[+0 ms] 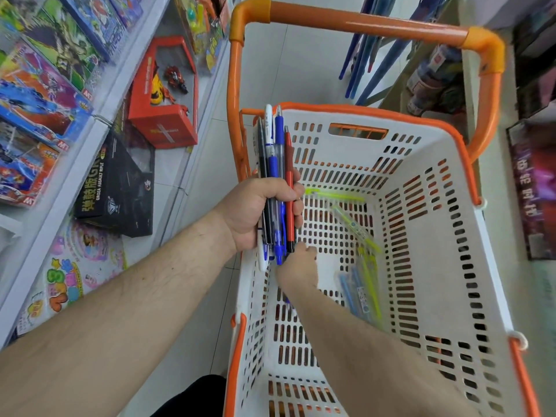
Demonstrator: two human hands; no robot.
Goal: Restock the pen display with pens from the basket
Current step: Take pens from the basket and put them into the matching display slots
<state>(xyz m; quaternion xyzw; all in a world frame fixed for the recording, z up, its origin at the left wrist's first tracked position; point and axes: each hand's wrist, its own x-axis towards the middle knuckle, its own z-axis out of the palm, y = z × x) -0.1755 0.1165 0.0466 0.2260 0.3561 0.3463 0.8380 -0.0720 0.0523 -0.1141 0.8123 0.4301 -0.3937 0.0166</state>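
Gripping a pen bunch (276, 182) in your left hand (258, 212) over the basket (451, 236); right hand (298, 266) inside, grip unclear. Shelf box (115, 188) reads "GROZA ASSAULT RIFLE". White tile floor (301, 70).

Left hand (258, 212) grips pens (278, 164) over basket (445, 224); right hand (298, 266) blurred, perhaps empty.

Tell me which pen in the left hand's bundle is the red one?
It is the pen on the right edge of the bundle gripped by the left hand: the red pen, nearest the basket interior. The others are black, white or blue.
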